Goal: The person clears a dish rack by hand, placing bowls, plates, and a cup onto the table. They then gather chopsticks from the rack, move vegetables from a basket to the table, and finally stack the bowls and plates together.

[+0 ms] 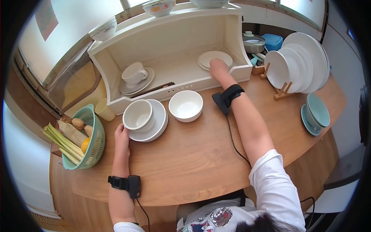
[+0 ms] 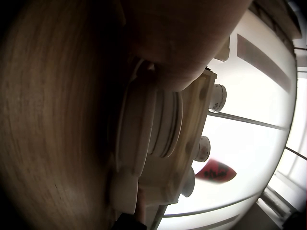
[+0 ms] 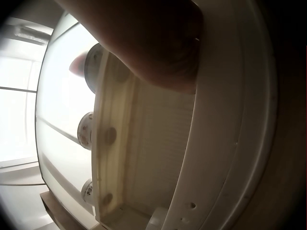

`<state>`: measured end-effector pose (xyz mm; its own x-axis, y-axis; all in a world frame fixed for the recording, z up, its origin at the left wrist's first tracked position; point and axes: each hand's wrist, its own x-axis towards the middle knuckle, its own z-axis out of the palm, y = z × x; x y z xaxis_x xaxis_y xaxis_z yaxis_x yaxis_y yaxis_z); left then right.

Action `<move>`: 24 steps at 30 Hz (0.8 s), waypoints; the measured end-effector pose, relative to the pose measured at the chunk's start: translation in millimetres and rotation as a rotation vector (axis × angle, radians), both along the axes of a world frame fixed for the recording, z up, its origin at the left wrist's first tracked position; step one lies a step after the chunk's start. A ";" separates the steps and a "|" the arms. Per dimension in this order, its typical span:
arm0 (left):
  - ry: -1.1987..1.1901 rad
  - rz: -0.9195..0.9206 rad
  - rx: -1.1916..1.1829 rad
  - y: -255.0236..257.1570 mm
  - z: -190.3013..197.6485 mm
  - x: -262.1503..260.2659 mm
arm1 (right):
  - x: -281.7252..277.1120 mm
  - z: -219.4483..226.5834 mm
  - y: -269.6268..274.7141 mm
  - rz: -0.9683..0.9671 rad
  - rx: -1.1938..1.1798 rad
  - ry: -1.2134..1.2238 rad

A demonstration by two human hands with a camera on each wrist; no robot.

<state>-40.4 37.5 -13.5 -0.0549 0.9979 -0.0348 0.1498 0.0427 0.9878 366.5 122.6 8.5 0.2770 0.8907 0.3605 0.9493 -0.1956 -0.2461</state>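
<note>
My left hand [image 1: 122,138] is at the left edge of a stack of white plates [image 1: 159,130], gripping the rim. On that stack sit nested white bowls [image 1: 138,115], close by the fingertips. In the left wrist view the hand [image 2: 184,43] hides much of its hold on the plates [image 2: 135,127]. Inside the cream rack, my right hand [image 1: 219,69] pinches the front edge of a small stack of white saucers [image 1: 216,58]; its fingertips are hidden. A separate white bowl [image 1: 186,105] stands on the table between the hands.
The cream rack [image 1: 174,33] also holds a white cup [image 1: 134,73] on saucers and dark chopsticks [image 1: 152,89]. A green vegetable basket [image 1: 98,143] stands at left. Large plates [image 1: 305,58] fill a wooden stand at right, near green bowls [image 1: 319,110]. Patterned bowls [image 1: 159,7] top the rack.
</note>
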 end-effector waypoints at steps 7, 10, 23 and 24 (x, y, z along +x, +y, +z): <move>-0.044 0.022 0.027 -1.9 0.5 4.6 | -2.5 3.0 2.0 -0.044 -0.027 0.014; -0.064 0.033 0.041 -2.2 0.1 5.7 | -6.1 3.5 -2.8 -0.041 0.031 -0.073; -0.050 -0.006 0.015 0.6 0.1 1.3 | -14.3 54.0 -16.5 0.241 0.758 0.136; -0.039 -0.001 0.025 1.0 -0.3 1.2 | -19.3 70.5 -26.9 0.242 0.765 0.130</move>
